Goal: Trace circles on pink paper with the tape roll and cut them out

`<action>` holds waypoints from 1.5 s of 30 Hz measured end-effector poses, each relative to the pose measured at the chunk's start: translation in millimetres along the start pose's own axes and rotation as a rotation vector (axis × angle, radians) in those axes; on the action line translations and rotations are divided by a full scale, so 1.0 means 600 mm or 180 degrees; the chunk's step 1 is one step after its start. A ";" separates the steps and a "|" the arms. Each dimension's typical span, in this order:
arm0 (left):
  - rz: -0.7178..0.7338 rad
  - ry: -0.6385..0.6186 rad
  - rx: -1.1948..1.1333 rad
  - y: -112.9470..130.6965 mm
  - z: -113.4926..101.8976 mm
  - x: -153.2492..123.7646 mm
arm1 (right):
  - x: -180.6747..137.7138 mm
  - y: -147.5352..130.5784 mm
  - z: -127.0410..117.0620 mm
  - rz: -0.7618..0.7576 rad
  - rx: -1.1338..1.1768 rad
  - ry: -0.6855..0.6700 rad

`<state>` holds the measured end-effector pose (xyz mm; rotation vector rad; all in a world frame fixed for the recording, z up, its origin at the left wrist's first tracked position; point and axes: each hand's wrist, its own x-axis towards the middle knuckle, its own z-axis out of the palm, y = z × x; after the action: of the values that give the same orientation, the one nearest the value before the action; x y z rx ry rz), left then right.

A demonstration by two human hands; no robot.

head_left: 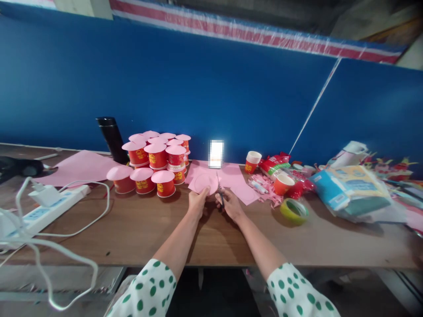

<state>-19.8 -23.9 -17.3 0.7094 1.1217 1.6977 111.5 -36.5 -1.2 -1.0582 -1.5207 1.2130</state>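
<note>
My left hand [197,201] pinches the near edge of a round pink paper disc [205,182], holding it just above the wooden table [139,229]. My right hand [229,204] is closed around a pair of scissors [220,193], whose blades point up into the disc's right side. More pink paper [236,180] lies flat under and behind the disc. Left of my hands stands a cluster of red paper cups capped with pink discs [155,160].
A black flask [112,138] stands behind the cups. A white power strip with cables [46,204] lies at left. At right are two loose red cups [253,162], a green tape roll [294,210], pink scraps and a blue packet [353,191]. A blue partition backs the table.
</note>
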 end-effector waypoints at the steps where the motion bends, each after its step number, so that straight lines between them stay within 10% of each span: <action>1: -0.0008 0.0005 0.0005 0.000 0.000 0.000 | 0.000 0.000 0.000 0.0001 -0.0010 -0.0001; 45: 0.0117 -0.0069 -0.0090 0.004 0.002 0.001 | 0.001 -0.001 0.000 0.0111 0.0113 0.0000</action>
<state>-19.7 -23.3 -14.5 0.7331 1.0737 1.7295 111.3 -36.0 -0.8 -1.0653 -1.4811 1.2595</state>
